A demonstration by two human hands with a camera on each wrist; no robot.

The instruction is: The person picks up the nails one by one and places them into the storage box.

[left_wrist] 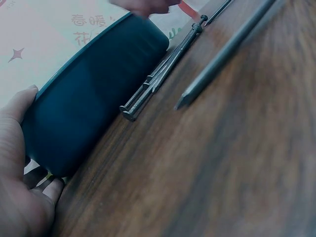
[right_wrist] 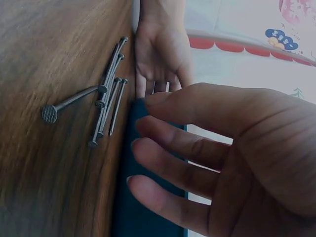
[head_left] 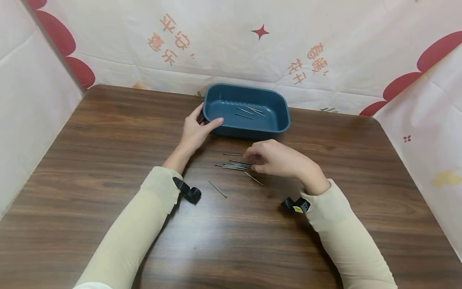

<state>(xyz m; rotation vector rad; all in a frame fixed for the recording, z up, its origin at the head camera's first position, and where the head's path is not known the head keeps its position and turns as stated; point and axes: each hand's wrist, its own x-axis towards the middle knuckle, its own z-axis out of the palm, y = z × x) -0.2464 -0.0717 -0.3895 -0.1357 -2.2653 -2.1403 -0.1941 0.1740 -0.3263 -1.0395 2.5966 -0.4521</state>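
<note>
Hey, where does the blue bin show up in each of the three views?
Head: the blue bin is upper middle, at the table's far edge.
Left wrist: left half, slanting up to the right.
Right wrist: lower middle, partly behind the right hand's fingers.
Shared landmark: the left hand, at the bin's end.

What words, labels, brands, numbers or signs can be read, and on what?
"平安喜乐": orange, on the white backdrop, left of its red star.
"春暖花开": same backdrop, right of the star.
Yellow label, right wrist camera: too small to read.
</note>
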